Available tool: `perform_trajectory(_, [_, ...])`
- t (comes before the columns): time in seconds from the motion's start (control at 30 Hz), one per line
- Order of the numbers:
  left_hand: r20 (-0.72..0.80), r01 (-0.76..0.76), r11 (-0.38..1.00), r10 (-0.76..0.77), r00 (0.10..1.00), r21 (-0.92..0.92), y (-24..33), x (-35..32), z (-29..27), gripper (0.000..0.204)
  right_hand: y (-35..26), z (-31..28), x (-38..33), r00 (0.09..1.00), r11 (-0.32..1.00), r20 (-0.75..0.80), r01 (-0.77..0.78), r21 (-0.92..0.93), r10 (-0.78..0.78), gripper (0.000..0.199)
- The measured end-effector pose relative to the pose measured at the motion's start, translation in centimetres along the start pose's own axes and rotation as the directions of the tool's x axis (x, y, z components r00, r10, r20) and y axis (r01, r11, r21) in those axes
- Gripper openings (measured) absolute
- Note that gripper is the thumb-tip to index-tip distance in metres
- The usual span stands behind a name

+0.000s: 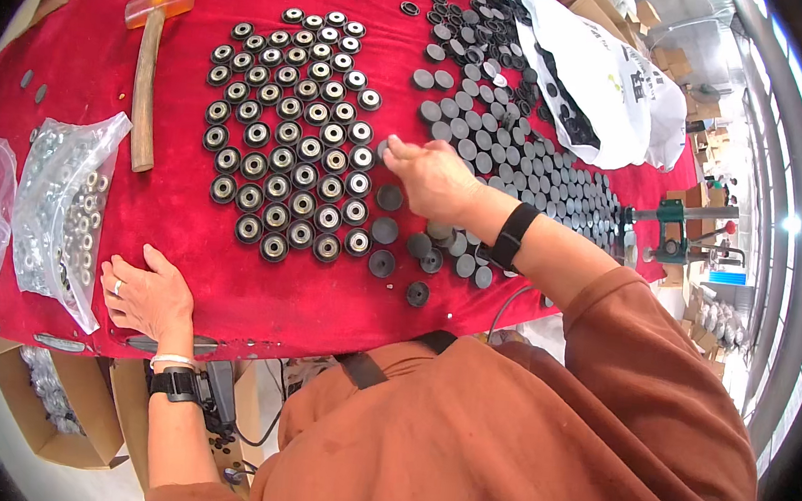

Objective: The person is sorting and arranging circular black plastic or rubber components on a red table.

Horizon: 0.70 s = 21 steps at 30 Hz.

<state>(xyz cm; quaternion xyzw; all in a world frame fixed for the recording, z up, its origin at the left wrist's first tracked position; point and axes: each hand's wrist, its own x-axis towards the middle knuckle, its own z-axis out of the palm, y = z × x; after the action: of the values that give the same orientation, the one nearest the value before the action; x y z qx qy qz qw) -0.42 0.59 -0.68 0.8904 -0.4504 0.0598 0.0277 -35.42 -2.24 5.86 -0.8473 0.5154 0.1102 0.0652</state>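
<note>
While one grey disc (381, 148) is just right of metal-centred black wheels (305, 175), right hand (437, 183): fingers bunched at it; pinching or merely touching, cannot tell. Left hand (151, 297), near left: fingers spread on red cloth (217, 284), beside clear bag (113, 141). Far left: mallet (146, 85).

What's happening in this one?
Someone's right hand has its fingertips at a grey disc, gripped or just touched, I can't tell. It sits beside rows of black parts with metal centres. The left hand is spread, holding nothing, near a clear bag of rings. The hammer lies untouched on the red cloth.
</note>
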Motion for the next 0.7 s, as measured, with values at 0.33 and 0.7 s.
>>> perform_trajectory(0.33, [0.019,0.016,1.0,-0.016,1.0,0.008,0.2,0.0,-0.7,0.053,0.6,-1.0,-0.5,0.984,0.989,-0.12,-0.128,0.069,0.135,0.038])
perform_trajectory(0.7, [-0.015,-0.009,1.0,0.01,1.0,0.016,-0.4,0.1,0.8,0.055,1.1,-0.3,-0.3,0.984,0.991,0.126,0.131,-0.041,-0.125,0.076])
